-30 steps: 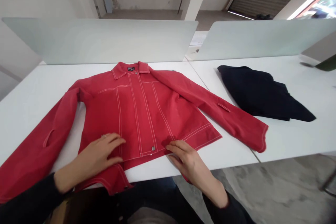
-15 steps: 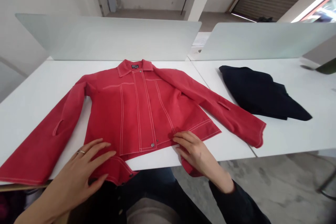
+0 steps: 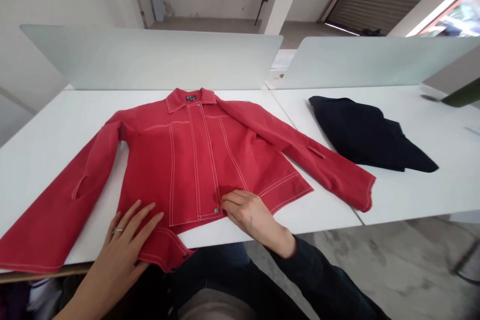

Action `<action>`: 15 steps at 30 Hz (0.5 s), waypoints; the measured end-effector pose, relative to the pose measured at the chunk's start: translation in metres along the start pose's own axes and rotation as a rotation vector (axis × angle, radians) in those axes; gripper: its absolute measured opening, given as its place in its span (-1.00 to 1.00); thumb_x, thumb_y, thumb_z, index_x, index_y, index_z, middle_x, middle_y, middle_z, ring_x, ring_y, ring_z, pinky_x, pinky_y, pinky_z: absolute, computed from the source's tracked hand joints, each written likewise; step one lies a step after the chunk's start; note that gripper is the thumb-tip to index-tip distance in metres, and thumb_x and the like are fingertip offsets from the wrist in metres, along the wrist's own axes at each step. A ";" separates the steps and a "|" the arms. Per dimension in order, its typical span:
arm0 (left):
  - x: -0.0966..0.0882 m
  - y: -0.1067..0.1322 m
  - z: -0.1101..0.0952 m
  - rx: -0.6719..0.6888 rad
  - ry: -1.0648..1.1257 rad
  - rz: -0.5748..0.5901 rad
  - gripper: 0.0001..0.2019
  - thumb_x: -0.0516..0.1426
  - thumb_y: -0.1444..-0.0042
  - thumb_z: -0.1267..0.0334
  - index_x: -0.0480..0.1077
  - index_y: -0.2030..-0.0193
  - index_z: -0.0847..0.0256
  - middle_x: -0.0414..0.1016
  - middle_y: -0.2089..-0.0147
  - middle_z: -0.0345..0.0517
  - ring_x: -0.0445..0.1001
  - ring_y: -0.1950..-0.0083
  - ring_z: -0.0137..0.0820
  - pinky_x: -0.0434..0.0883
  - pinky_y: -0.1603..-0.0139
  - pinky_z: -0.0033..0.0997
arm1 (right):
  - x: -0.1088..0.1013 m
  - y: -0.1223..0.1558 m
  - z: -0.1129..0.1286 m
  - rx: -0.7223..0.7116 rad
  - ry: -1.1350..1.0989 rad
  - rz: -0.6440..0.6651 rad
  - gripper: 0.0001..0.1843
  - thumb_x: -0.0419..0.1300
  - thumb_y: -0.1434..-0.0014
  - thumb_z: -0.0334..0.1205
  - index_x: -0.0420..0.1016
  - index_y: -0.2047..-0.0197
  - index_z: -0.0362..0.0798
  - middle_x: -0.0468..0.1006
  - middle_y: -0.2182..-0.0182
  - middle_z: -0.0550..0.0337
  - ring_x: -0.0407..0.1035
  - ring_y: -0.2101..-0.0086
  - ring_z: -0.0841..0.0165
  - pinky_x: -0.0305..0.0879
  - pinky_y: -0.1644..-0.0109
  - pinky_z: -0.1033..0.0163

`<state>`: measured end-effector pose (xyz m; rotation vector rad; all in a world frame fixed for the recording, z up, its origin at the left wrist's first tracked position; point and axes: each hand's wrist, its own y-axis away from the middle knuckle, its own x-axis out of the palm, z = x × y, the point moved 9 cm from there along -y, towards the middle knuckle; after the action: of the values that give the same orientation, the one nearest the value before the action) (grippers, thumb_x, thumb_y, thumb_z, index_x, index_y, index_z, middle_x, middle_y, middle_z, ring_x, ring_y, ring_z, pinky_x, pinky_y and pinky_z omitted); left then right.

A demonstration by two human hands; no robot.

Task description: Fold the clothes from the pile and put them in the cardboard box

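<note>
A red jacket [image 3: 150, 160] with white stitching lies front up on the white table, collar away from me and both sleeves spread outward. My left hand [image 3: 129, 240] rests with fingers spread on its lower left part, beside a hem flap [image 3: 168, 250] that hangs over the table edge. At the bottom of the front placket, my right hand [image 3: 249, 215] has its fingers bent together on the hem, right beside a metal snap button [image 3: 216, 210]. Its fingertips are partly hidden.
On the right of the white table [image 3: 322, 205] lies a folded black garment [image 3: 363, 135]. Frosted dividers [image 3: 168, 60] stand along the back edge. A dark green object [image 3: 463, 94] is at the far right. Dark and light cloth shows below the table at left.
My right hand has moved left along the hem to the snap button, and its fingers have closed. The flap under it no longer hangs in sight. My left hand stays nearly in place.
</note>
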<state>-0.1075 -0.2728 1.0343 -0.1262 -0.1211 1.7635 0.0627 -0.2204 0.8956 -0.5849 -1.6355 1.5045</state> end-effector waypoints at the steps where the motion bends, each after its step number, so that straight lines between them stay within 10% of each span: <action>1: 0.000 0.003 0.003 -0.036 0.002 -0.017 -0.29 0.07 -0.07 0.30 0.04 -0.40 -0.03 0.17 -0.39 -0.03 0.07 -0.41 0.01 0.17 -0.30 0.13 | -0.003 0.002 -0.004 0.025 0.008 -0.006 -0.80 0.09 -0.28 -0.40 0.51 0.32 -0.12 0.57 0.33 0.10 0.42 0.34 0.32 0.40 0.21 0.19; 10: 0.022 0.029 0.029 -0.101 0.040 0.037 -0.24 0.04 -0.14 0.25 -0.19 -0.45 -0.13 0.06 -0.43 -0.05 -0.08 -0.46 0.04 0.28 -0.24 0.16 | -0.063 0.073 -0.054 0.146 0.063 -0.124 -0.74 0.05 -0.29 -0.34 0.51 0.03 -0.09 0.55 0.05 -0.05 0.45 0.07 0.15 0.45 0.02 -0.05; 15: 0.028 0.027 0.036 -0.059 0.097 0.060 -0.22 0.05 -0.10 0.26 -0.16 -0.44 -0.19 0.06 -0.44 -0.14 -0.04 -0.45 0.01 0.33 -0.23 0.09 | -0.060 0.114 -0.061 0.312 -0.015 -0.077 -0.76 0.09 -0.29 -0.27 0.52 0.03 -0.04 0.56 0.09 -0.01 0.50 0.12 0.22 0.52 0.08 0.08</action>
<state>-0.1445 -0.2506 1.0650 -0.2596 -0.0997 1.8105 0.1244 -0.2123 0.7675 -0.3358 -1.3803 1.6663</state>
